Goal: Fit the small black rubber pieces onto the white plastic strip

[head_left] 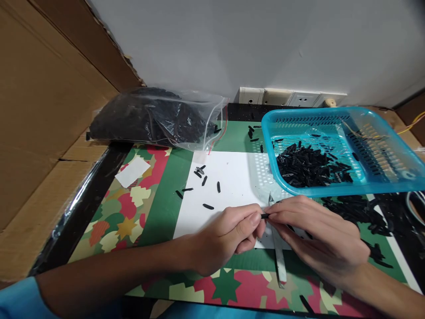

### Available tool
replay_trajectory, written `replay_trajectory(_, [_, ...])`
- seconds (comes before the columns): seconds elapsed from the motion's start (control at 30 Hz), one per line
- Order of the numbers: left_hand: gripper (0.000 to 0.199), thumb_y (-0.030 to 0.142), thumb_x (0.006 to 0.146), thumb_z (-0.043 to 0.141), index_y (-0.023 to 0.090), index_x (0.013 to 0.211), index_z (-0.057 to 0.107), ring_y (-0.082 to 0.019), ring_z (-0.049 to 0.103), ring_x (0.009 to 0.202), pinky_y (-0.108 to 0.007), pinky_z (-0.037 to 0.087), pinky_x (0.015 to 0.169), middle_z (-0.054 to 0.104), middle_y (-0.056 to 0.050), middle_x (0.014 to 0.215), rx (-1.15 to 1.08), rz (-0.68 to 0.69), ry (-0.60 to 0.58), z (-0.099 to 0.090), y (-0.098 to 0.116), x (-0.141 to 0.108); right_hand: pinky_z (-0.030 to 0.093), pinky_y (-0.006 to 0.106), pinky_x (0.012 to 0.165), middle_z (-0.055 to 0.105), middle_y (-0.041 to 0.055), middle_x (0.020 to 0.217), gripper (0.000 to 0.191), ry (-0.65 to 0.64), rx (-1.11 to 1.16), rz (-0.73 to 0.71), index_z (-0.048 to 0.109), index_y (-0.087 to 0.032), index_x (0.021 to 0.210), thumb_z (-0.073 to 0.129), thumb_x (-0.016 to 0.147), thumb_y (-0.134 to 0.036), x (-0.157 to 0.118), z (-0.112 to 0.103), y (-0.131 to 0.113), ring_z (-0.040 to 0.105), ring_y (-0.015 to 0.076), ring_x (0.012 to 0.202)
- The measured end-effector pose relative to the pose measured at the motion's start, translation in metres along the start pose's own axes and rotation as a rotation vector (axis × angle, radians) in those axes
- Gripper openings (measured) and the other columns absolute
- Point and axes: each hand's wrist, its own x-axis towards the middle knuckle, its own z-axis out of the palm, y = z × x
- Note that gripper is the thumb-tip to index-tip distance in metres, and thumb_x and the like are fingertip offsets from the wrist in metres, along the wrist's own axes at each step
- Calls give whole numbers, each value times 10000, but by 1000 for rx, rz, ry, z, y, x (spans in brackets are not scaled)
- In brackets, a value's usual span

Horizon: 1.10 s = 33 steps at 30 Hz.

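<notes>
Between my two hands, over the white sheet of paper (232, 173), is a small black strip (264, 216). My left hand (235, 228) pinches its left end between thumb and fingers. The right end sits in the closed fingertips of my right hand (318, 235). Beneath my right fingers lies a thin white craft knife (279, 259), its pointed blade towards the wall. Several loose black strips (208, 206) are scattered on the paper to the left of my hands. What the strips are made of, I cannot tell.
A blue plastic basket (332, 191) at the right holds a heap of black strips (308, 166). More strips (361, 212) lie beside my right hand. A clear zip bag (156, 117) of black material rests at the back left. Cardboard (49, 110) stands left; scissors (415, 204) lie far right.
</notes>
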Motion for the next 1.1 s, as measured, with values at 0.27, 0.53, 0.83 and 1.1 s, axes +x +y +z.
replay_trajectory(0.27, [422, 532, 1140, 427, 207, 875, 473, -102, 332, 583, -264, 299, 587, 418, 72, 643, -61, 67, 32, 1, -2, 3, 655, 331, 827, 812, 71, 1053, 365, 28, 35, 140, 731, -163, 1223, 758, 918, 36, -7, 0, 1, 767, 194, 934])
replay_trajectory(0.53, [349, 473, 1139, 454, 224, 895, 443, -96, 322, 552, -244, 302, 559, 414, 84, 619, -103, 93, 63, 1, -5, 5, 673, 296, 810, 832, 47, 1026, 335, 59, -7, 157, 736, -182, 1220, 780, 930, -21, -7, -1, 1, 794, 178, 867])
replay_trajectory(0.83, [328, 445, 1130, 479, 223, 892, 447, -92, 303, 538, -241, 308, 549, 414, 91, 616, -134, 105, 64, 3, -4, 7, 704, 284, 857, 845, 35, 1097, 470, 111, -15, 191, 719, -221, 1316, 831, 894, -46, -14, 0, 4, 823, 177, 863])
replay_trajectory(1.1, [329, 438, 1136, 464, 221, 889, 447, -91, 300, 533, -239, 307, 545, 411, 89, 614, -118, 104, 63, 2, -3, 6, 735, 338, 830, 845, 58, 1110, 530, 132, 7, 204, 688, -236, 1386, 827, 905, -59, -16, 2, 5, 837, 206, 857])
